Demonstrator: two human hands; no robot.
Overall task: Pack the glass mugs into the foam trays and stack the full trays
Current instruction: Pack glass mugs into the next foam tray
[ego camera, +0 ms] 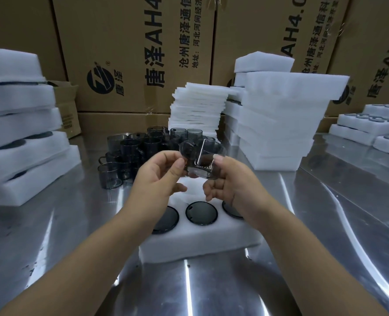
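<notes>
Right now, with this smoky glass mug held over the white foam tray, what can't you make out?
Head view only.
White foam tray: far pockets hidden behind the left hand, right hand and smoky glass mug; filled or not, cannot tell.
Loose dark glass mugs: overlapping, partly behind the left hand; uncountable.
Left stack of foam trays: cut off by the frame edge.

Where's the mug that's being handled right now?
Head view, centre: the glass mug is held off the table between the left hand and right hand, above the foam tray, just in front of the loose mugs.
</notes>
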